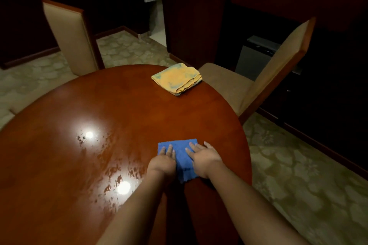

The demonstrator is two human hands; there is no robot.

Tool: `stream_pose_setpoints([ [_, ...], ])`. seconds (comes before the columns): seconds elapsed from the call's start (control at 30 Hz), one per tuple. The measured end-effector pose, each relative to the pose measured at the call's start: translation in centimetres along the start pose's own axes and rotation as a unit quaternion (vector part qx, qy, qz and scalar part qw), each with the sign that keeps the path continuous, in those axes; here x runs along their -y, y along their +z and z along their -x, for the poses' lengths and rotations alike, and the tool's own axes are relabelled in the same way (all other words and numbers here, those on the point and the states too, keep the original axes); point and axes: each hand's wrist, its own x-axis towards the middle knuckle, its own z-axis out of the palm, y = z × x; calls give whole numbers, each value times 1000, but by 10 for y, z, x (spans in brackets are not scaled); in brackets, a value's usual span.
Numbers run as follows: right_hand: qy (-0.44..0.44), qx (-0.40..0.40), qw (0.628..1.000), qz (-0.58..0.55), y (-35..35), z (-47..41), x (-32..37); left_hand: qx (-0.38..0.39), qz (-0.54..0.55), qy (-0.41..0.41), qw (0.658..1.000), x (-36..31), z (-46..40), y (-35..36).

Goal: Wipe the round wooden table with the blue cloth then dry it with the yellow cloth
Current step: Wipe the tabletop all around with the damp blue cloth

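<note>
The round wooden table (123, 105) fills the lower left, glossy with wet streaks and two lamp reflections on its left half. A blue cloth (182, 157) lies flat near the table's right front edge. My left hand (164, 160) presses flat on its left part and my right hand (203, 157) presses flat on its right part, fingers spread and pointing away from me. A folded yellow cloth (177, 78) with greenish stains rests on the far right of the table, apart from both hands.
A beige chair (69, 36) with a wooden frame stands behind the table at the far left. Another beige chair (278, 65) stands at the right. Dark wooden cabinets line the back and right. Patterned carpet (298, 175) covers the floor.
</note>
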Motion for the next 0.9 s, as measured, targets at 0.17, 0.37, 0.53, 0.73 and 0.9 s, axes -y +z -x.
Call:
stream_pose_setpoints([
  [0.17,-34,-3,999,22,-33,-47,-14,-5,28,-25,999,24,-29,-28],
  [0.37,-87,-10,995,54,-73,-109,-24,-12,72,-76,994,56,-67,-55],
  [0.53,-126,-39,990,57,-100,-157,-26,3,80,-117,990,81,-100,-78],
  [0.73,-145,-77,984,67,-120,-208,-28,-11,100,-155,983,111,-139,-97],
  [0.9,-144,-92,983,68,-133,-236,-28,-25,126,-169,977,134,-156,-110],
])
